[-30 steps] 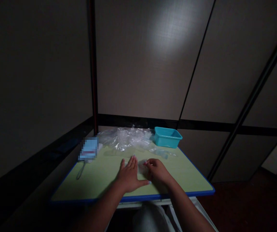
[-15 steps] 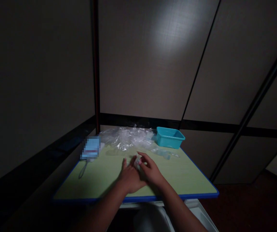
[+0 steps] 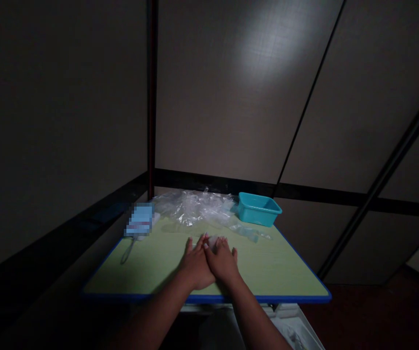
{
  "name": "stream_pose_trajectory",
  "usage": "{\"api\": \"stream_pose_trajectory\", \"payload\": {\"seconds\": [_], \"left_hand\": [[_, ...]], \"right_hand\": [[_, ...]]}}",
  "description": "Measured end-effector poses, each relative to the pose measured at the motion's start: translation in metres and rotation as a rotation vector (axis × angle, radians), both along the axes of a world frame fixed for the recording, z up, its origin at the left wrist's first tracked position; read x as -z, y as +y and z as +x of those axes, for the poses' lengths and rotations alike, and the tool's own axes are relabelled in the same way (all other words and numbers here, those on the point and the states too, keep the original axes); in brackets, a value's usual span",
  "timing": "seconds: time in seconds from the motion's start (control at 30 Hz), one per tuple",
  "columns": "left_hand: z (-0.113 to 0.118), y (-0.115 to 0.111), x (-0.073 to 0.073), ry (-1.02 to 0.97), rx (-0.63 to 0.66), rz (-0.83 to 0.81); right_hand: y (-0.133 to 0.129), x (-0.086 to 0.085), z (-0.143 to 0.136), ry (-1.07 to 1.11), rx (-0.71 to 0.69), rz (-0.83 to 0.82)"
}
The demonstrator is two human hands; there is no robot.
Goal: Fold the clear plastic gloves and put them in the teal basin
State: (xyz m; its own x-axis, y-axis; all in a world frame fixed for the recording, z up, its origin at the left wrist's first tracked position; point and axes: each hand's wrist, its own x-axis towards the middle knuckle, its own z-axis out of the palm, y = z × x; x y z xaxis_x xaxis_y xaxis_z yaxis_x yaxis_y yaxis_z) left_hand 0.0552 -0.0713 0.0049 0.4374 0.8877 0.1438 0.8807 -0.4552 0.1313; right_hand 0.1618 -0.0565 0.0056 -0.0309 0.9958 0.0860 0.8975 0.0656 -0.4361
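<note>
My left hand [image 3: 196, 266] lies palm down on the light green table [image 3: 275, 265], its fingers stretched out and the little finger spread to the side. Beside it my right hand [image 3: 224, 261] rests flat, overlapping the left hand's inner edge, with its fingers extended. A small crumpled piece of clear plastic [image 3: 212, 241] shows between the fingertips of both hands. Most of it is hidden, and I cannot tell its full shape. Beyond the hands spreads a heap of crumpled clear plastic bags [image 3: 194, 209].
A turquoise plastic basket [image 3: 258, 216] stands at the back right of the table. At the left edge lies a blurred-out blue item [image 3: 139, 219] with a grey strap loop [image 3: 126, 253]. Dark panelled walls [image 3: 216, 107] border the table behind and left. White trays sit below the front edge.
My right hand has gone from pinching the small plastic piece above the left hand to lying flat beside it. The left hand has barely moved. The view has shifted slightly.
</note>
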Motion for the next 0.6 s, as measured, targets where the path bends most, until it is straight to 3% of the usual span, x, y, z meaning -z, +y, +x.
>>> {"api": "stream_pose_trajectory", "payload": {"seconds": [0.23, 0.6], "left_hand": [[-0.002, 0.005, 0.009, 0.013, -0.016, 0.006], [-0.002, 0.005, 0.010, -0.030, 0.007, 0.047]], "right_hand": [[-0.006, 0.003, -0.005, -0.043, 0.062, 0.011], [-0.006, 0.001, -0.003, 0.159, -0.216, 0.009]]}}
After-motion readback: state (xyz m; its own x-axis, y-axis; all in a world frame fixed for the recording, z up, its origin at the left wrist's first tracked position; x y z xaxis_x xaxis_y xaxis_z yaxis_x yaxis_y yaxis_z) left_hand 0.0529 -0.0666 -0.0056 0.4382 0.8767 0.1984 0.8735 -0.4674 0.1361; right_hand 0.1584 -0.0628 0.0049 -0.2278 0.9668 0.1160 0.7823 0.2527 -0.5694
